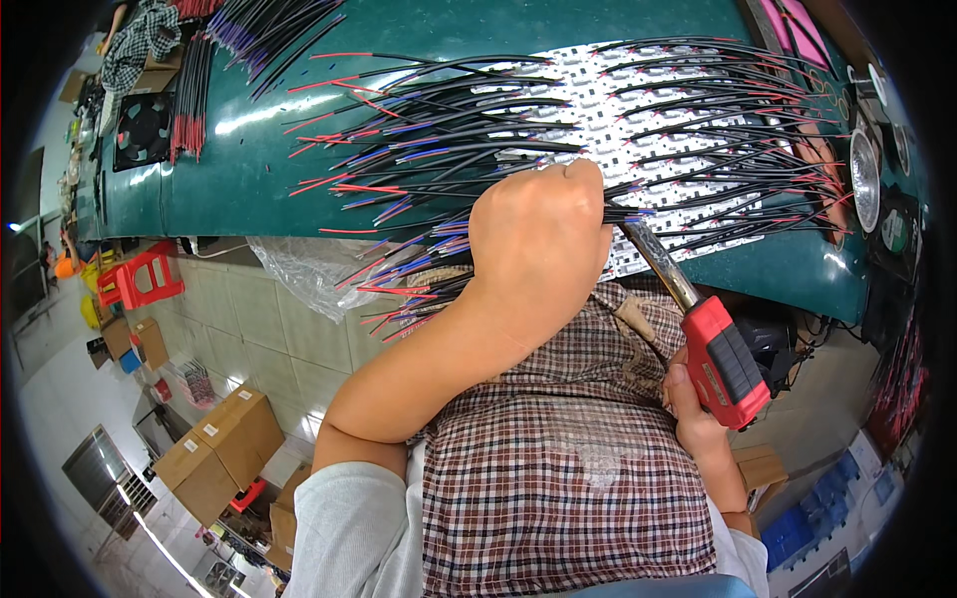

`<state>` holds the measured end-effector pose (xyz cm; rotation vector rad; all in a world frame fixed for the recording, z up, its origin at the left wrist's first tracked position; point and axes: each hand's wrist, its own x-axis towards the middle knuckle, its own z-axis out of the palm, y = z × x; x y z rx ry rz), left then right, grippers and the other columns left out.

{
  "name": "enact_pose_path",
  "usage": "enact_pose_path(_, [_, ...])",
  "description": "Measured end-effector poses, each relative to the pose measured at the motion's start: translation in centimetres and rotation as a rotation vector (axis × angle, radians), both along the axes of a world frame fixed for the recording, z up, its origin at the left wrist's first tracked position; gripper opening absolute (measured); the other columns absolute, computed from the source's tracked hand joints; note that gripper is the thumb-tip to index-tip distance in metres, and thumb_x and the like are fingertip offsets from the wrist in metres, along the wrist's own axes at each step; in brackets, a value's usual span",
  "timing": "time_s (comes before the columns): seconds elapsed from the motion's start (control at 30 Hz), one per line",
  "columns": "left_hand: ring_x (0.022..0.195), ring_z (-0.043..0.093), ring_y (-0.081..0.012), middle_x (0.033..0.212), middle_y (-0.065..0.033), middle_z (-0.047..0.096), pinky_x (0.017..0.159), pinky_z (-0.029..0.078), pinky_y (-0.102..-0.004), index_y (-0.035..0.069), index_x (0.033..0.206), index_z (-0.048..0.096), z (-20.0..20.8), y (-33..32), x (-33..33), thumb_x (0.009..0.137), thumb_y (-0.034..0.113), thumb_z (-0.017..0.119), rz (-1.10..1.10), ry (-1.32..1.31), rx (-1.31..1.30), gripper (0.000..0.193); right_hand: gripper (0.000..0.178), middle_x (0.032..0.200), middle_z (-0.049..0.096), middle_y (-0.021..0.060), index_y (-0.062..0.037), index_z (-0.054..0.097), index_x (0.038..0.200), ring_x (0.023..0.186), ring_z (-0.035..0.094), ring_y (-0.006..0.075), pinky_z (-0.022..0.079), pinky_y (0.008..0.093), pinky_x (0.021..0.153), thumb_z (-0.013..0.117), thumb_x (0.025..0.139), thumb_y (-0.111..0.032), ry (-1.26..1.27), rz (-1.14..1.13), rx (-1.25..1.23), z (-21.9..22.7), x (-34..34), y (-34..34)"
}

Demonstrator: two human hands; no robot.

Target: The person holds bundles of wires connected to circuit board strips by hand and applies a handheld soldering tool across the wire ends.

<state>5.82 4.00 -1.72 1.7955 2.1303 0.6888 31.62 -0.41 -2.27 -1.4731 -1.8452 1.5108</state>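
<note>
My left hand [538,224] is closed in a fist over the near left part of a white circuit-board panel [598,90]. Short black wires [626,214] poke out at its right side, by the tip of a soldering iron. The fingertips are hidden under the hand. My right hand [693,404] grips the soldering iron [728,364] by its red and black handle, its metal barrel slanting up and left to the board. Rows of black wires with red and blue ends [429,149] fan out from the panel on both sides.
A green table [239,189] carries loose wire bundles [269,30], a black fan [143,130] and a pink item [793,30]. Round metal dishes [865,179] stand at the right edge. Clear plastic [309,274] hangs at the front edge; cardboard boxes [224,448] and a red stool [150,277] stand left.
</note>
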Motion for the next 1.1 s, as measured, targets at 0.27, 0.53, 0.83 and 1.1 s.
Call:
enact_pose_path(0.27, [0.063,0.064,-0.0324,0.068,-0.0140,0.064,0.057,0.050,-0.0408,0.002,0.079,0.063,-0.1,0.1,0.0,0.064,0.009,0.079,0.008,0.018,-0.011,0.023,0.011,0.070,0.051,0.0048,-0.0032,0.051,0.087,0.049,0.042,0.0075,0.037,0.0226,0.046,0.055,0.095,-0.010,0.081,-0.079,0.020,0.2,0.2,-0.2])
enact_pose_path(0.53, [0.064,0.065,-0.0336,0.070,-0.0148,0.065,0.059,0.051,-0.0421,0.003,0.087,0.062,-0.1,0.2,-0.7,0.071,0.012,0.073,-0.007,-0.038,-0.055,0.021,0.008,0.066,0.047,0.0038,-0.0019,0.049,0.090,0.046,0.038,0.0071,0.036,0.0230,0.046,0.054,0.094,-0.006,0.166,-0.108,-0.011,0.4,-0.3,0.0])
enact_pose_path(0.83, [0.078,0.065,-0.0333,0.089,-0.0141,0.067,0.068,0.051,-0.0394,0.003,0.098,0.061,1.5,0.0,-1.2,0.077,0.002,0.064,-0.032,-0.045,0.015,0.021,0.008,0.062,0.045,0.0022,0.0008,0.050,0.095,0.046,0.037,0.0072,0.034,0.0227,0.046,0.054,0.094,-0.006,0.188,-0.174,0.023,0.5,-0.4,-0.4])
enact_pose_path(1.1, [0.061,0.066,-0.0282,0.071,-0.0102,0.067,0.056,0.049,-0.0363,0.007,0.090,0.064,1.8,-0.6,-0.5,0.076,0.007,0.072,0.067,-0.263,-0.020,0.016,0.016,0.077,0.055,0.0048,0.0012,0.056,0.106,0.063,0.049,0.0101,0.043,0.0260,0.059,0.059,0.092,-0.006,0.184,-0.183,-0.117,1.2,1.5,-1.0])
